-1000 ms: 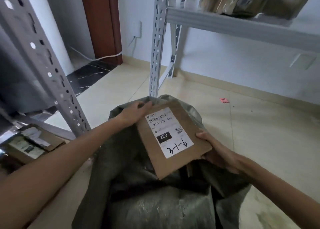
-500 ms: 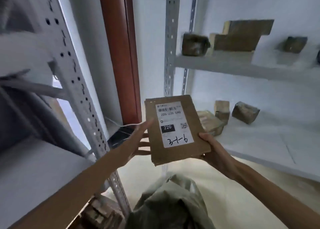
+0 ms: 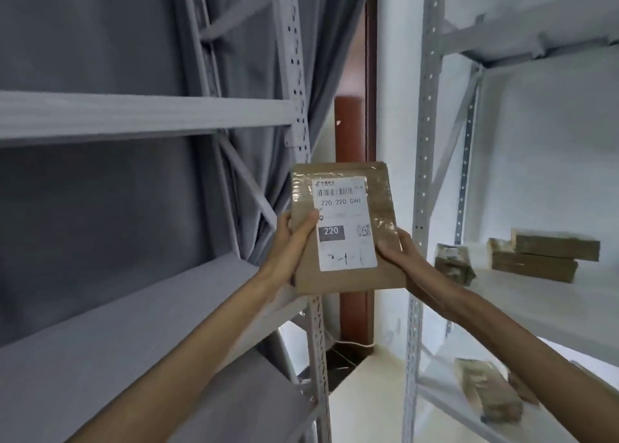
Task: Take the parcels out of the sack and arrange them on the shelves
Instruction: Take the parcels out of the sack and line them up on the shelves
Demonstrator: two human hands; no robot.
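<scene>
1. The parcel (image 3: 346, 228), a flat brown cardboard packet, is held upright in the air between both hands, its face turned to the camera.
2. A white label (image 3: 343, 223) covers most of that face. It shows a barcode, the number 220-220-040, a dark box reading 220, a small square code and a blurred handwritten mark at the bottom.
3. Clear tape shines across the top part of the packet and down its right side.
4. The left hand (image 3: 291, 244) grips the parcel's left edge, thumb curled over the front beside the label, fingers hidden behind.
5. The right hand (image 3: 397, 253) grips the lower right edge, thumb pressed on the front at the label's corner, fingers behind the card.
6. Just left of the grip and below it runs a grey shelf (image 3: 117, 325), and the parcel's bottom left corner overlaps its front corner in the view; I cannot tell if they touch.
7. Above that, left of the grip, is another grey shelf board (image 3: 134, 114), with a grey curtain (image 3: 318, 73) hanging behind the rack.
8. Directly behind the parcel stands a brown door frame (image 3: 355, 134).
9. Right of the grip is a second rack (image 3: 425, 141), whose shelf carries a small wrapped parcel (image 3: 454, 263) and stacked brown boxes (image 3: 542, 258).
10. Lower right, a further package (image 3: 485, 389) lies on a lower shelf, blurred.
</scene>
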